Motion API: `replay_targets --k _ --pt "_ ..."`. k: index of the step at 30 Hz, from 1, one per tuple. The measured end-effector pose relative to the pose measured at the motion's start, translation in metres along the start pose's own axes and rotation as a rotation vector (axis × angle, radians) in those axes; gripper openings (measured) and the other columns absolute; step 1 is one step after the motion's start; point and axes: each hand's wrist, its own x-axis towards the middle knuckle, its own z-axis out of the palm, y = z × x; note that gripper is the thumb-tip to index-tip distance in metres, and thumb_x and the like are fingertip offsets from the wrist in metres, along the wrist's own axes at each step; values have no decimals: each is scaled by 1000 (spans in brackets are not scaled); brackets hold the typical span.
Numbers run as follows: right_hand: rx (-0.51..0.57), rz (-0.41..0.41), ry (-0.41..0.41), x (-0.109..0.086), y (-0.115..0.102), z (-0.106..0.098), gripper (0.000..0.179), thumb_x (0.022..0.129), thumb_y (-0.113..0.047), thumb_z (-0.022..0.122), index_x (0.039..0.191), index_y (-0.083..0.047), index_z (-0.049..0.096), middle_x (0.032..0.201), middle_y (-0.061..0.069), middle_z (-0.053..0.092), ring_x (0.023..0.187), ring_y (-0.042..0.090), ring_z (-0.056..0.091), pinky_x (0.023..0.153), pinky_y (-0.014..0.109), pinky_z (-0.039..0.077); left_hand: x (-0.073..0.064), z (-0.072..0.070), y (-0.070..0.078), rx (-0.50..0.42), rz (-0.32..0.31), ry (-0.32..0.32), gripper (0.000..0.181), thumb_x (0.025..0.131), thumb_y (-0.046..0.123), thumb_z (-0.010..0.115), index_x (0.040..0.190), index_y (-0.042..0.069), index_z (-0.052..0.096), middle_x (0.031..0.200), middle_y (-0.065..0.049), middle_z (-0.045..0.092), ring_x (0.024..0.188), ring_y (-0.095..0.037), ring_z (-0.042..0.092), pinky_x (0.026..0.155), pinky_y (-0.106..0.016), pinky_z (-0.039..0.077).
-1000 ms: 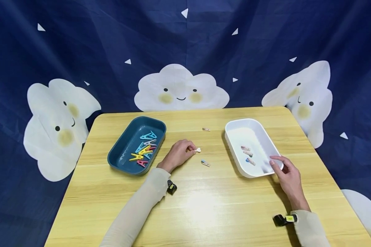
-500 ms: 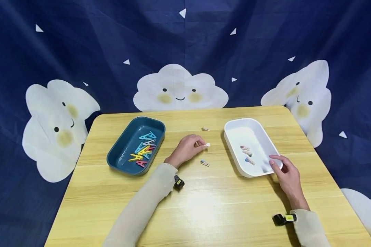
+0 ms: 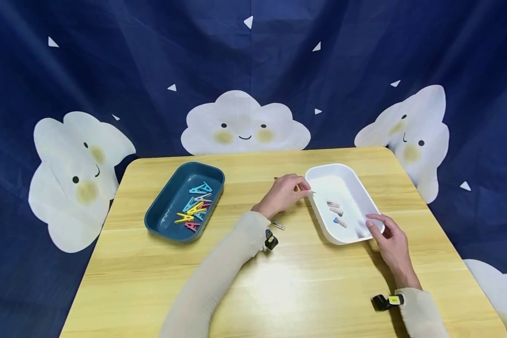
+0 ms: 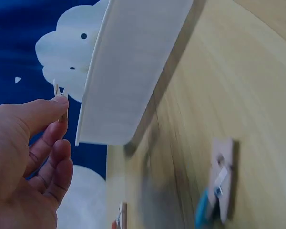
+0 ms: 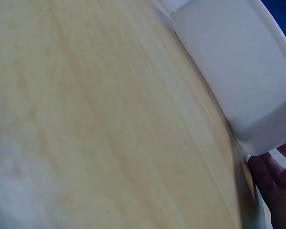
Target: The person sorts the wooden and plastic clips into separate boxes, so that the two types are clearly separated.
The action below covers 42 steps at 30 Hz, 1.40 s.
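Note:
My left hand (image 3: 282, 195) pinches a small wooden clothespin (image 4: 62, 98) with a white decoration between thumb and index finger. In the head view it is at the left rim of the white plastic bin (image 3: 334, 183). My right hand (image 3: 392, 244) grips the near right corner of that bin, thumb over the rim and fingers (image 5: 264, 176) around the outside. Three wooden clothespins (image 3: 336, 212) lie inside the bin. On the table, a clothespin with a blue decoration (image 3: 279, 226) lies below my left hand, and another clothespin (image 4: 122, 217) is mostly hidden behind that hand in the head view.
A dark blue bin (image 3: 169, 206) stands on the left of the wooden table (image 3: 122, 267), holding several coloured plastic clothespins (image 3: 196, 206). Behind the table hangs a navy curtain (image 3: 152, 51) printed with clouds.
My left hand has moved right and slightly away from me, carrying the pinched clothespin from mid-table to the white bin's left rim. My right hand has stayed at the bin's corner.

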Motion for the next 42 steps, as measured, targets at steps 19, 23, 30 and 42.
replay_targets --k 19,23,30,42 --pt "8 -4 3 -3 -2 0 28 107 -16 73 129 -1 74 76 -6 38 62 9 35 55 29 33 42 32 26 131 68 -74 14 109 30 71 115 20 78 107 8 73 103 -6 65 95 -16 49" --pt "8 -4 4 -2 -1 0 27 107 -17 72 129 0 74 77 -6 38 62 9 35 56 29 33 47 36 30 146 85 -86 14 108 30 71 115 20 78 108 8 73 105 -6 64 96 -15 49" --pt "15 -1 2 -2 0 -1 28 107 -17 72 130 0 74 77 -7 38 61 9 35 55 29 34 53 44 34 238 66 -134 13 109 30 70 117 23 78 112 9 72 112 -7 62 103 -16 47" --pt "30 -2 -5 -1 0 -1 30 106 -16 73 132 1 72 77 -7 38 62 9 36 55 29 33 62 50 34 379 28 -203 13 112 27 64 116 24 77 115 8 69 110 -9 59 103 -21 49"
